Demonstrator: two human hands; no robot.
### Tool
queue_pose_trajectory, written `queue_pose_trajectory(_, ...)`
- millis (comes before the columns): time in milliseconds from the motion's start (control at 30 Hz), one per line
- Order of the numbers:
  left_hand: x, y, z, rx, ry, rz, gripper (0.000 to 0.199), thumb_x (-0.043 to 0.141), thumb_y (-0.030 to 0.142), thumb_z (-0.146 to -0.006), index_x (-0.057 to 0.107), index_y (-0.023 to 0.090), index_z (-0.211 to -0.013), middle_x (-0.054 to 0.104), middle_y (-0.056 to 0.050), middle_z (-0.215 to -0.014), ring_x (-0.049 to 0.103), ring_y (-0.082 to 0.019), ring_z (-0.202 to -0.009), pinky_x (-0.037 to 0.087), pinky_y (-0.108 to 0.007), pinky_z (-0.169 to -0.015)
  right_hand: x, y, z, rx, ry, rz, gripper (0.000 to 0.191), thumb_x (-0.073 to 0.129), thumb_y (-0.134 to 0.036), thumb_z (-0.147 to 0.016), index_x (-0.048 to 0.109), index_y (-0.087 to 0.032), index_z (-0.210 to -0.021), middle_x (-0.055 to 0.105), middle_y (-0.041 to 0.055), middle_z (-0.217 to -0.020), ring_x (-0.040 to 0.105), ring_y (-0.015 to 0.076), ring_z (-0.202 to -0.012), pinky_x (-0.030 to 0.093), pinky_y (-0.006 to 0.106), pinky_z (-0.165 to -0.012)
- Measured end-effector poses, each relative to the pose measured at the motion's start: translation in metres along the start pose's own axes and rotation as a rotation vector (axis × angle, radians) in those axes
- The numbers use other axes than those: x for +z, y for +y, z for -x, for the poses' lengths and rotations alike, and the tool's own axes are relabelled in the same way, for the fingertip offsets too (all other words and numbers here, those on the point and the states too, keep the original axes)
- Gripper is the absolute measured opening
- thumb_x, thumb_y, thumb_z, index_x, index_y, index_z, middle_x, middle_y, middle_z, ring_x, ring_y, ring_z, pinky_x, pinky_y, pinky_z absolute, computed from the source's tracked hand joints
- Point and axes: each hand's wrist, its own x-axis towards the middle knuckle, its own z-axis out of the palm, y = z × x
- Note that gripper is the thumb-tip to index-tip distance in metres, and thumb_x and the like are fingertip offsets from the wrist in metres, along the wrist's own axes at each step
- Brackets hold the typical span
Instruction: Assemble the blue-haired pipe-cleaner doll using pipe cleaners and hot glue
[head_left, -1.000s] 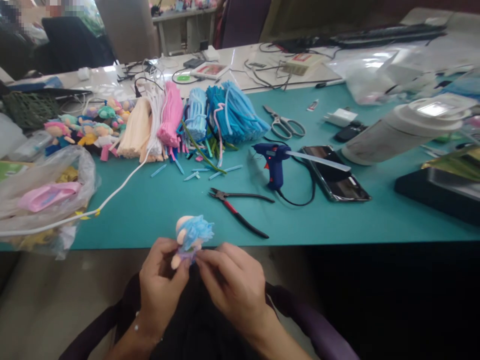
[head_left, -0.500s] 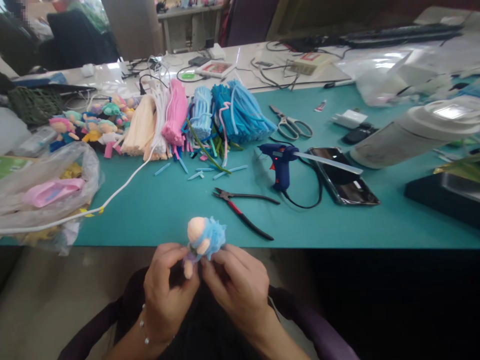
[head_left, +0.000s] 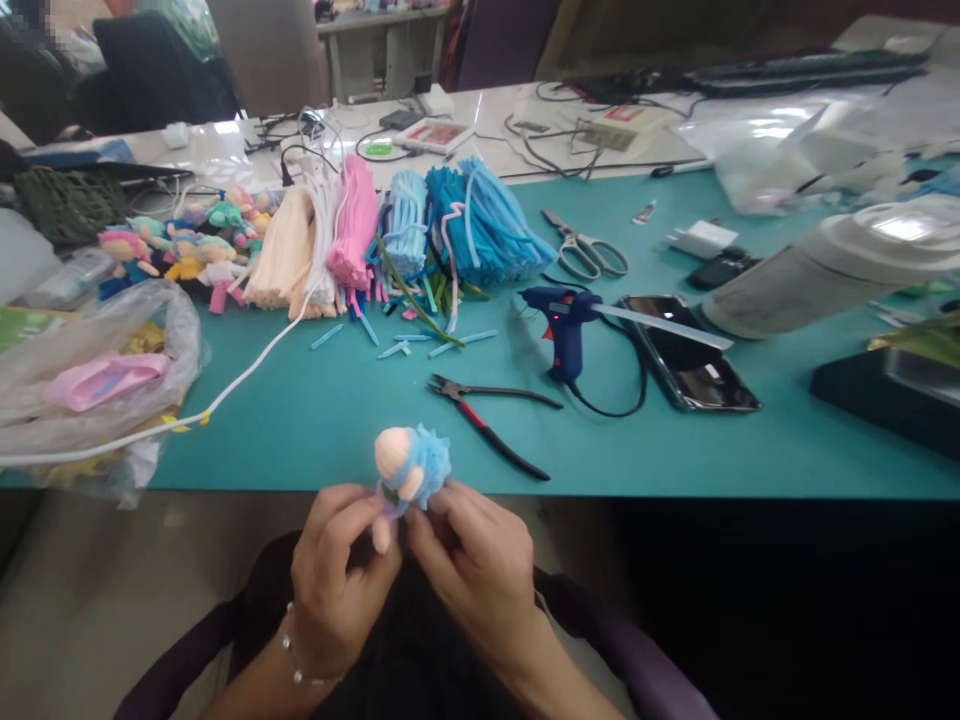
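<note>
A small pipe-cleaner doll [head_left: 411, 468] with a peach head and blue hair is held just off the table's front edge. My left hand [head_left: 337, 565] pinches its lower body from the left, beside a peach limb. From the right, my right hand [head_left: 476, 555] grips it under the blue hair, fingers closed. The fingertips hide part of the doll's body. Beyond it on the green mat [head_left: 285, 420] lie diagonal cutters [head_left: 480, 425] with their handles spread, and a blue glue gun [head_left: 564, 330] with a glue stick in its back.
Bundles of pipe cleaners [head_left: 480, 225] stand in a row at the back, with cut pieces in front. Finished dolls [head_left: 195, 240] and a plastic bag [head_left: 105, 370] are at left. Scissors [head_left: 585, 250], a phone [head_left: 686, 350] and a white tumbler [head_left: 817, 265] are at right. A white cable [head_left: 255, 365] crosses the mat.
The doll has tilted slightly and shifted a little in my fingers. Both hands keep their hold in nearly the same place.
</note>
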Motion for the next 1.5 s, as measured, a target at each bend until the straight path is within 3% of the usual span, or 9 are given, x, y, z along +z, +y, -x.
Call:
queue_pose_trajectory(167, -0.003, -0.002, -0.003, 0.035, -0.038, -0.018, 0.034, 0.065, 0.001, -0.076, 0.064, 0.025, -0.1, 0.068, -0.002, -0.084, 0.066, -0.016, -0.079, 0.053, -0.028, -0.075, 0.0, -0.001, 0.001, 0.026, -0.008, 0.007, 0.022, 0.05, -0.014, -0.089, 0.055, -0.02, -0.068, 0.051, -0.0025, -0.053, 0.046, 0.0106, -0.046, 0.036, 0.024, -0.047)
queue_pose_trajectory(267, -0.003, -0.006, 0.0, -0.011, -0.057, 0.019, 0.029, 0.064, 0.004, -0.077, 0.064, 0.024, -0.098, 0.067, -0.002, -0.086, 0.066, -0.016, -0.08, 0.054, -0.028, -0.074, 0.0, -0.001, 0.001, 0.015, 0.01, -0.016, 0.02, 0.051, -0.015, -0.089, 0.06, -0.02, -0.072, 0.056, -0.0021, -0.055, 0.049, 0.0101, -0.046, 0.038, 0.023, -0.046)
queue_pose_trajectory(433, -0.001, -0.011, 0.005, -0.278, -0.075, 0.198, 0.015, 0.062, 0.011, -0.081, 0.063, 0.022, -0.092, 0.066, -0.003, -0.087, 0.066, -0.016, -0.085, 0.055, -0.025, -0.074, -0.002, -0.002, 0.001, 0.005, 0.048, -0.069, 0.012, 0.055, -0.013, -0.089, 0.065, -0.017, -0.085, 0.059, -0.003, -0.056, 0.049, 0.0087, -0.045, 0.039, 0.021, -0.045)
queue_pose_trajectory(600, 0.0, -0.007, 0.003, -0.553, -0.058, 0.362, 0.013, 0.063, 0.014, -0.078, 0.064, 0.02, -0.089, 0.069, -0.002, -0.084, 0.069, -0.015, -0.078, 0.056, -0.023, -0.071, -0.004, -0.003, 0.003, -0.009, 0.071, -0.024, 0.01, 0.056, -0.012, -0.088, 0.065, -0.017, -0.084, 0.056, -0.0038, -0.054, 0.047, 0.0085, -0.044, 0.037, 0.021, -0.044)
queue_pose_trajectory(800, -0.001, -0.008, 0.001, -0.754, -0.033, 0.471, 0.014, 0.07, 0.019, -0.073, 0.065, 0.019, -0.086, 0.072, -0.002, -0.08, 0.07, -0.016, -0.075, 0.056, -0.023, -0.07, -0.002, -0.004, 0.003, -0.122, 0.035, 0.055, 0.016, 0.052, -0.013, -0.091, 0.068, -0.016, -0.091, 0.055, -0.0029, -0.053, 0.045, 0.0092, -0.044, 0.034, 0.023, -0.044)
queue_pose_trajectory(1000, -0.001, -0.011, 0.004, -0.82, -0.019, 0.516, 0.018, 0.073, 0.019, -0.071, 0.065, 0.019, -0.087, 0.073, -0.001, -0.081, 0.07, -0.013, -0.075, 0.055, -0.019, -0.071, 0.001, -0.003, 0.003, -0.17, -0.003, 0.09, 0.022, 0.048, -0.014, -0.093, 0.07, -0.015, -0.093, 0.054, -0.0014, -0.054, 0.044, 0.0104, -0.045, 0.033, 0.025, -0.044)
queue_pose_trajectory(1267, 0.002, -0.017, 0.008, -0.83, 0.01, 0.575, 0.023, 0.073, 0.019, -0.073, 0.065, 0.02, -0.094, 0.074, -0.001, -0.087, 0.07, -0.013, -0.079, 0.054, -0.018, -0.073, -0.008, -0.002, 0.004, -0.102, 0.021, 0.005, 0.017, 0.053, -0.01, -0.089, 0.068, -0.014, -0.096, 0.053, -0.0024, -0.056, 0.044, 0.0091, -0.045, 0.034, 0.023, -0.044)
queue_pose_trajectory(1500, 0.002, -0.017, 0.012, -0.78, -0.026, 0.56, 0.021, 0.073, 0.022, -0.075, 0.066, 0.02, -0.095, 0.075, -0.001, -0.086, 0.071, -0.014, -0.078, 0.056, -0.02, -0.074, -0.004, -0.001, 0.0, -0.236, -0.026, 0.039, 0.02, 0.048, -0.012, -0.092, 0.067, -0.011, -0.097, 0.053, -0.0013, -0.057, 0.041, 0.0107, -0.046, 0.031, 0.026, -0.044)
